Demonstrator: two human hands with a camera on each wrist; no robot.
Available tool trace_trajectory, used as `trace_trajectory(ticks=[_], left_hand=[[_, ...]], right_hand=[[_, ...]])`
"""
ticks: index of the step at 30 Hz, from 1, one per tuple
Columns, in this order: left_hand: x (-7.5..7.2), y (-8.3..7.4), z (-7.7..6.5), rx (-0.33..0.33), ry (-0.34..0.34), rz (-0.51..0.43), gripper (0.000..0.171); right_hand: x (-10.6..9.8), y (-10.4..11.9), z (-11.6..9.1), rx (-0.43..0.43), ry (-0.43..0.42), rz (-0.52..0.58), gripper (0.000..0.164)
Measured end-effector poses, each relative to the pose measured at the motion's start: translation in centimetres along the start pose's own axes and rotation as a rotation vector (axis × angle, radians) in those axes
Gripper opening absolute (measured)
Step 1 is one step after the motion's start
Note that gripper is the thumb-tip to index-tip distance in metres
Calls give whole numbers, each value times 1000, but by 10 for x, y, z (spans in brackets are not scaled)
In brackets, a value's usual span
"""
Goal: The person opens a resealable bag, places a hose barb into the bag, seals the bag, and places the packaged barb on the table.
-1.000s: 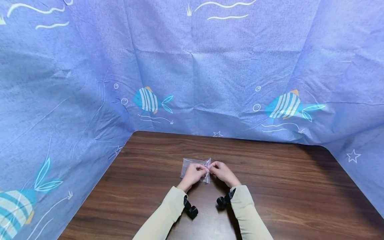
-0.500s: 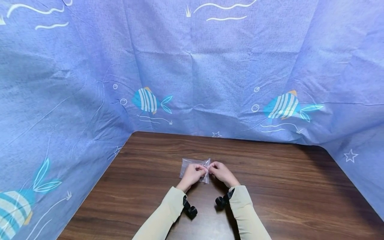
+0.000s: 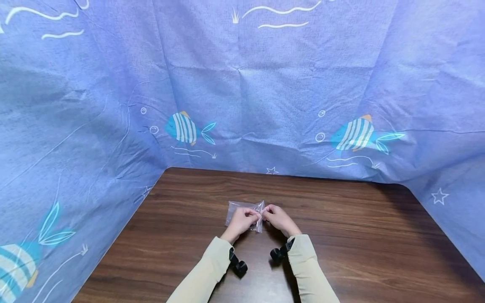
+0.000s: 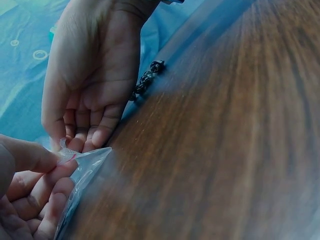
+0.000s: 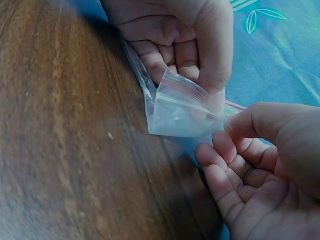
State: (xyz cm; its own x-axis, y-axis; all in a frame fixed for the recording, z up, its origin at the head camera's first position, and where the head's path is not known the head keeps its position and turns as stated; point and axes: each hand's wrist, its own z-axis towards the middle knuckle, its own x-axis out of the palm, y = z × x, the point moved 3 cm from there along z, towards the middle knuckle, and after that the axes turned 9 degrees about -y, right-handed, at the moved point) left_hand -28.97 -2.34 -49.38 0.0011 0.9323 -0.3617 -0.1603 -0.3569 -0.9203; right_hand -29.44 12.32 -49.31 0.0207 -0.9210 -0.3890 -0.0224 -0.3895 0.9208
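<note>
A clear plastic zip bag (image 3: pixel 235 206) lies at the middle of the table, a red line running along its seal in the right wrist view. My left hand (image 3: pixel 241 221) pinches the bag near the sealed end between thumb and forefinger. Right beside it, my right hand (image 3: pixel 278 219) pinches the same end at its edge. Thumb and fingertips of both hands nearly meet on the plastic strip (image 5: pixel 182 92). In the left wrist view, the other fingers of the right hand (image 4: pixel 97 75) curl loosely behind the bag's corner. Clear film and a whitish sheen show in the bag.
The dark brown wooden table (image 3: pixel 360 235) spreads out all around the hands. Behind and to the left hangs a blue cloth (image 3: pixel 242 92) with fish prints. Black wrist cameras (image 3: pixel 238 266) sit at the inner side of both cream sleeves (image 3: pixel 312 265).
The head view has shifted a little, so everything appears slightly further left. Both hands keep their pinch on the zip bag, with hardly any visible movement.
</note>
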Motion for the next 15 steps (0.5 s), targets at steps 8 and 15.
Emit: trace_trajectory(ticks=[8, 15], left_hand=[[0, 3, 2, -26, -5, 4, 14], [1, 5, 3, -5, 1, 7, 15]], right_hand=[[0, 0, 1, 18, 13, 37, 7], [0, -1, 2, 16, 20, 44, 7]])
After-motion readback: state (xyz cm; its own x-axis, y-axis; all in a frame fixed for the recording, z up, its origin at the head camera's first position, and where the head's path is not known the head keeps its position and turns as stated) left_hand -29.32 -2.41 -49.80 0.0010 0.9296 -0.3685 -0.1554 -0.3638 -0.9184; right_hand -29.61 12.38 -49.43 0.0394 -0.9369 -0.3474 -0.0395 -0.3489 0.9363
